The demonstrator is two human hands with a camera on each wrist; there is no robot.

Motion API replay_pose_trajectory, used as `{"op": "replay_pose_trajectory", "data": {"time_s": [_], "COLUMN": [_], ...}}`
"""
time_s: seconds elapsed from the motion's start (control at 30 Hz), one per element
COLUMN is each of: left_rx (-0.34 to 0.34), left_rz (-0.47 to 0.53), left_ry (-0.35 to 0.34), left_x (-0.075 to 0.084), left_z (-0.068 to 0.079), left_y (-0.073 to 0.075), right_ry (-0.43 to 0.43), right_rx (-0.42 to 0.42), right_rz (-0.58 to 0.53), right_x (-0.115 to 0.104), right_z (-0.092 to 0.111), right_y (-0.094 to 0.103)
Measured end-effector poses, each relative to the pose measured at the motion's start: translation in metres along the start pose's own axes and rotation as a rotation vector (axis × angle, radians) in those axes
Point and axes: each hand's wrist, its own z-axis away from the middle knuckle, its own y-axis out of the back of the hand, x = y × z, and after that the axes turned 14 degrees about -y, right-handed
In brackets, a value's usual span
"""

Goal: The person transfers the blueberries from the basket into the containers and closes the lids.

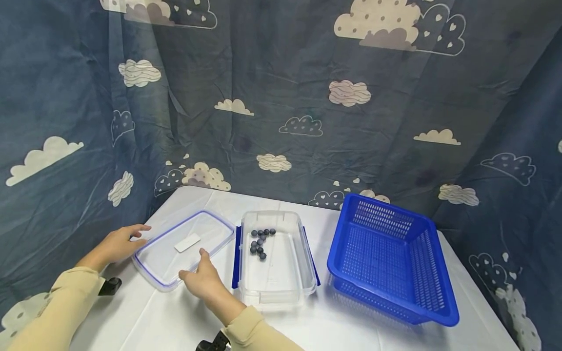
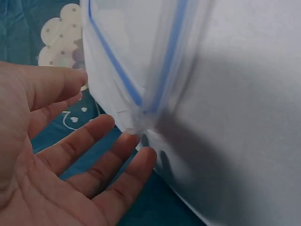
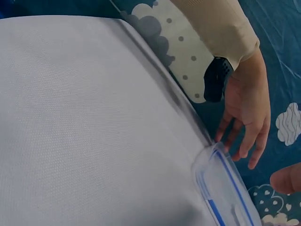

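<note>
A clear plastic lid with a blue-lined rim (image 1: 151, 258) lies at the left of the white table, with a small white rectangle (image 1: 187, 242) on it. My left hand (image 1: 116, 246) is by its left end; in the left wrist view the spread fingers (image 2: 141, 162) come right up to the lid's corner. At the lid's near edge is my right hand (image 1: 206, 285), thumb and forefinger apart and overlapping the rim in the head view. Right of it stands a clear container (image 1: 281, 273) with blue side clips, holding several blueberries (image 1: 260, 242).
A blue perforated plastic basket (image 1: 373, 263) stands on the right of the table (image 1: 351, 321). Behind and beside the table hangs a dark blue cloth (image 1: 290, 73) with cloud prints. Dark devices (image 1: 110, 286) are strapped at the wrists.
</note>
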Motion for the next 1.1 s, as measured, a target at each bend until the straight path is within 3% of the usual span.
{"op": "replay_pose_trajectory", "data": {"time_s": [0.4, 0.6, 0.87, 1.1], "left_rx": [-0.007, -0.022, -0.005, 0.034], "left_rz": [-0.037, -0.047, -0.019, 0.003], "left_ry": [-0.056, -0.036, 0.004, 0.01], "left_x": [-0.011, -0.015, -0.014, -0.018], "left_z": [-0.007, -0.006, -0.001, 0.006], "left_y": [-0.013, -0.016, -0.014, -0.014], "right_ry": [-0.034, -0.058, -0.112, -0.093], "right_rx": [0.017, 0.019, -0.064, -0.105], "right_rz": [-0.155, -0.226, -0.442, -0.449], "right_x": [0.004, 0.01, 0.012, 0.009], "right_z": [-0.01, -0.017, -0.028, -0.029], "right_y": [-0.007, -0.006, -0.007, -0.004]}}
